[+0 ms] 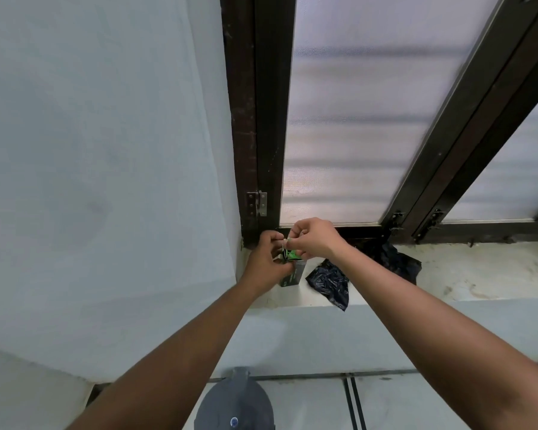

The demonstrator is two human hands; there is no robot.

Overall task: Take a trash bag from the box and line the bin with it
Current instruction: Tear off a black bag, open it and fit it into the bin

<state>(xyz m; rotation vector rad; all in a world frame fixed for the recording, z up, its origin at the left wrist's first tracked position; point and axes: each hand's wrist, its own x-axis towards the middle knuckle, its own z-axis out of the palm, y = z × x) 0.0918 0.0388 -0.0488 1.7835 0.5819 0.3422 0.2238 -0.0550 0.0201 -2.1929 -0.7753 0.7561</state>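
Green-and-dark box (291, 271) stands on the pale sill (479, 274) at the window frame's corner. Left hand (266, 259) clamps the box; right hand (314, 237) pinches something pale at its open top. Step: apparently extracting a bag. Next: a steady upward pull. Black bag (330, 282) lies beside; grey bin (233, 405) stands below.

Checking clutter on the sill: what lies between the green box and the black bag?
In the head view, only a narrow strip of bare windowsill separates the green box from the black bag.
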